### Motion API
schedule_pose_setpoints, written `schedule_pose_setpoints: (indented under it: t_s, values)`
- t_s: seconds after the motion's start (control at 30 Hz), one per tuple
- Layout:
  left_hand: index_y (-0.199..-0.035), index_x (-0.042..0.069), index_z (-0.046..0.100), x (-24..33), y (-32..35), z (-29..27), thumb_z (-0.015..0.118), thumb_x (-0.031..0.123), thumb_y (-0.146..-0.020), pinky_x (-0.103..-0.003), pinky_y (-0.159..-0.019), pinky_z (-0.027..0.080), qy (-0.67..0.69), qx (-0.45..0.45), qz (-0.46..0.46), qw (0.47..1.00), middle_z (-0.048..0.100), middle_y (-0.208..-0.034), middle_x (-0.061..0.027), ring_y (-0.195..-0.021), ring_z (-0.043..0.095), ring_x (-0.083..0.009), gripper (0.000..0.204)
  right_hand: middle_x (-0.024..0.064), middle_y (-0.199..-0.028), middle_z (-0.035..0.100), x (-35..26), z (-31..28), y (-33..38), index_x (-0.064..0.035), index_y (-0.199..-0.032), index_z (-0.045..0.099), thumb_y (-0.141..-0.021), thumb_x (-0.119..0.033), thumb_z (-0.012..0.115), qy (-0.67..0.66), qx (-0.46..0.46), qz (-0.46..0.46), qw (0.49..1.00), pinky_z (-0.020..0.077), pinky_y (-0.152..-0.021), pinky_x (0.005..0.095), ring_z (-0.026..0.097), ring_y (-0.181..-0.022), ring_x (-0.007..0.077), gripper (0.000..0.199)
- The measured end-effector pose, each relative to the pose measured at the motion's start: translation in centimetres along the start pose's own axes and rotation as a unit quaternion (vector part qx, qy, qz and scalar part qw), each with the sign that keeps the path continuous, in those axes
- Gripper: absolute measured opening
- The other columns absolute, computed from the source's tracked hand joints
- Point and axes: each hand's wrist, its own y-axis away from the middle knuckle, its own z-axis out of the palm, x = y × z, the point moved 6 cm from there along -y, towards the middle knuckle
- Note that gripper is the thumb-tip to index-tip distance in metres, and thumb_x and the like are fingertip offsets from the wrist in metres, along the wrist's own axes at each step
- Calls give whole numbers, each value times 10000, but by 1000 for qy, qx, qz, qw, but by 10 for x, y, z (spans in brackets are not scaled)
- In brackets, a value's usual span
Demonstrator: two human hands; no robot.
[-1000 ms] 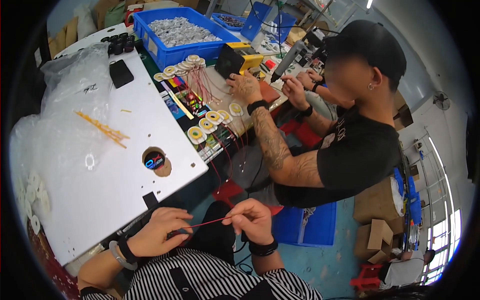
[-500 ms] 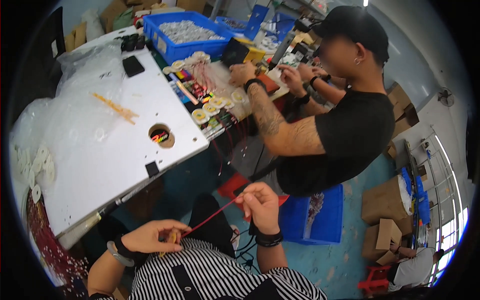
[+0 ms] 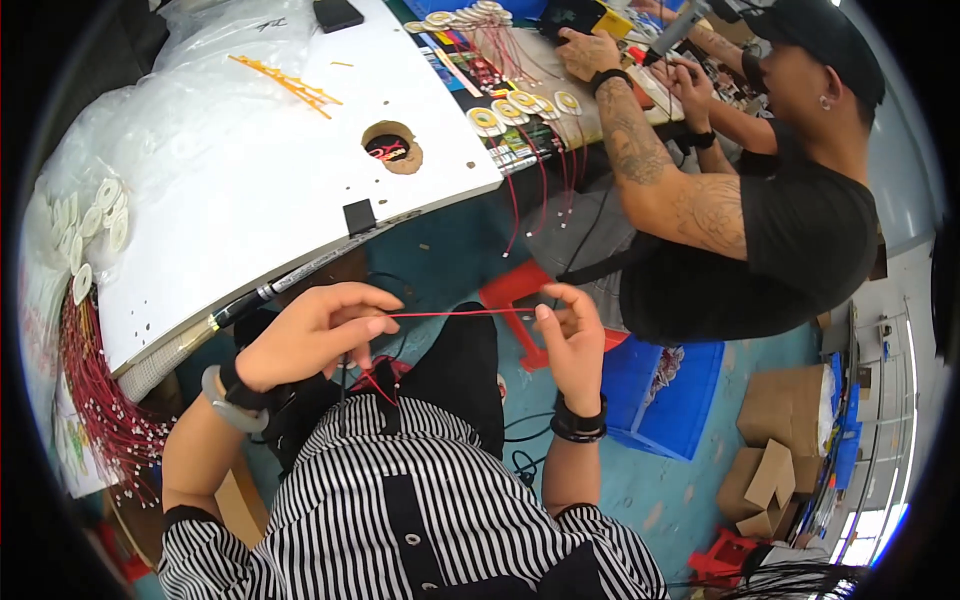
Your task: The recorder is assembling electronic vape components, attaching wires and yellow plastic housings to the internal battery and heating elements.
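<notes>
A white table (image 3: 240,210) fills the upper left of the frame, and a co-worker in a black shirt (image 3: 790,215) takes up the upper right. Clear crumpled plastic (image 3: 205,85) covers the table's left part, a bundle of red wires (image 3: 98,395) hangs at the left edge, and a blue bin (image 3: 650,400) sits right of centre. At mid-frame, the left hand (image 3: 315,335) and right hand (image 3: 572,335) each pinch a red wire (image 3: 460,314): thin, smooth, taut, nearly level (the fingers hide where it continues). A loose red strand (image 3: 380,389) dangles below the left hand.
</notes>
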Motion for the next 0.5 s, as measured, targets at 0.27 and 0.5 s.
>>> schedule_pose_setpoints:
  t_s: [0.27, 0.5]
  values:
    - [-1360, 1, 378, -12, -23, 0, 418, 386, -1012, -160, -397, 414, 23, -62, -11, 998, 642, -1078, -181, -662, 674, -112, 521, 151, -1232, 536, -58, 123, 13, -36, -1242, 521, -760, -212, 754, 276, -186, -316, 889, 376, -978, 425, 493, -1152, 334, 564]
    - [-1355, -10, 392, -26, 0, -16, 286, 490, -1019, -169, -445, 439, 165, 14, 29, 986, 633, -924, -127, -649, 658, -119, 612, 97, -1052, 605, -53, 175, 22, -30, -1206, 511, -733, -172, 772, 258, -241, -290, 890, 417, -883, 381, 567, -997, 268, 559]
